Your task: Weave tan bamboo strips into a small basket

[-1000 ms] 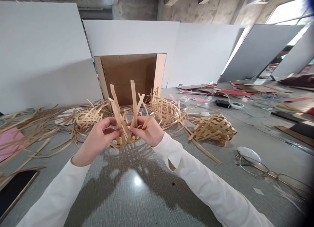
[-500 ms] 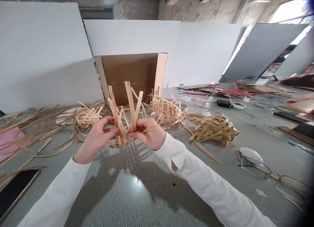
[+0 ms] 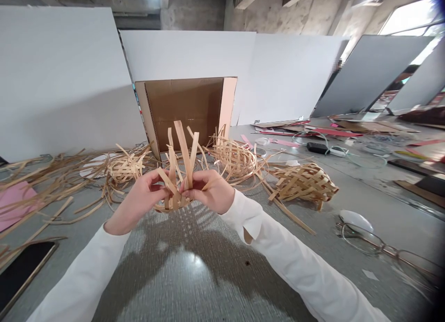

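A small, partly woven bamboo-strip basket (image 3: 176, 202) is held between my two hands above the grey tabletop (image 3: 181, 285). Several of its loose strips stick up, some straight, some leaning. My left hand (image 3: 145, 197) is closed at the basket's left side, with thumb and fingers pinching a strip near the weave. On the right side my right hand (image 3: 210, 188) pinches the base of an upright strip, thumb toward the middle. The fingertips of both hands are close together, and the far side of the weave is partly hidden.
Woven bamboo pieces lie around: one at left (image 3: 127, 167), one behind (image 3: 236, 156), one at right (image 3: 306, 185). An open cardboard box (image 3: 229, 102) stands behind. Loose strips (image 3: 59, 173) and a phone (image 3: 26, 271) are at left; glasses (image 3: 391, 250) and a white mouse (image 3: 356, 220) at right.
My left hand has shifted slightly toward the right hand. A strip at the left now leans across to the upper left, and the left upright strips have moved right. My right hand stays nearly in place.
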The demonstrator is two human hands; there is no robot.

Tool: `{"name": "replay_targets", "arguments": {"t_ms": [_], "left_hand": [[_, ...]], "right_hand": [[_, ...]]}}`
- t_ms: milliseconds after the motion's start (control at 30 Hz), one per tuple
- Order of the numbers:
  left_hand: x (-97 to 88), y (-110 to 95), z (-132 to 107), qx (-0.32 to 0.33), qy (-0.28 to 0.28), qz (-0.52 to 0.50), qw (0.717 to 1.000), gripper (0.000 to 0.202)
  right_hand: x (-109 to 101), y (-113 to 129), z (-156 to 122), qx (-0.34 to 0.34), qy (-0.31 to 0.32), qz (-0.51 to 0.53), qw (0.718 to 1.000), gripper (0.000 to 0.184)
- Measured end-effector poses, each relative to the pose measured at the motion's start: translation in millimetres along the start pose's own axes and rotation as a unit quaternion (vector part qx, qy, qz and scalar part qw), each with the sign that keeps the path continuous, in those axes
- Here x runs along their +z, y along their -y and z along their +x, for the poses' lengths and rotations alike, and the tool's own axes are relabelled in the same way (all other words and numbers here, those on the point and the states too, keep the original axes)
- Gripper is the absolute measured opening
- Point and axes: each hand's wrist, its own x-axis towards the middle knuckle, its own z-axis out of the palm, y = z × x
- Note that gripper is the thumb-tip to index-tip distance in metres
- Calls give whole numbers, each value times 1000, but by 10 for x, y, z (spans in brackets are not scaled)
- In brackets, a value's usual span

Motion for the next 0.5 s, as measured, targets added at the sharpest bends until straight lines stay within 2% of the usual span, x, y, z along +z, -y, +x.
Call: {"name": "replay_targets", "arguments": {"t_ms": [100, 333, 500], "left_hand": [[16, 3, -13, -2, 7, -7, 1000, 19], [-31, 19, -25, 12, 6, 37, 999, 26], [-46, -4, -31, 3, 23, 11, 1000, 26]], "right_hand": [[-4, -25, 17, 12, 7, 9, 1000, 2], [18, 42, 7, 13, -35, -37, 999, 14], [20, 32, -2, 18, -17, -3, 1000, 12]]}}
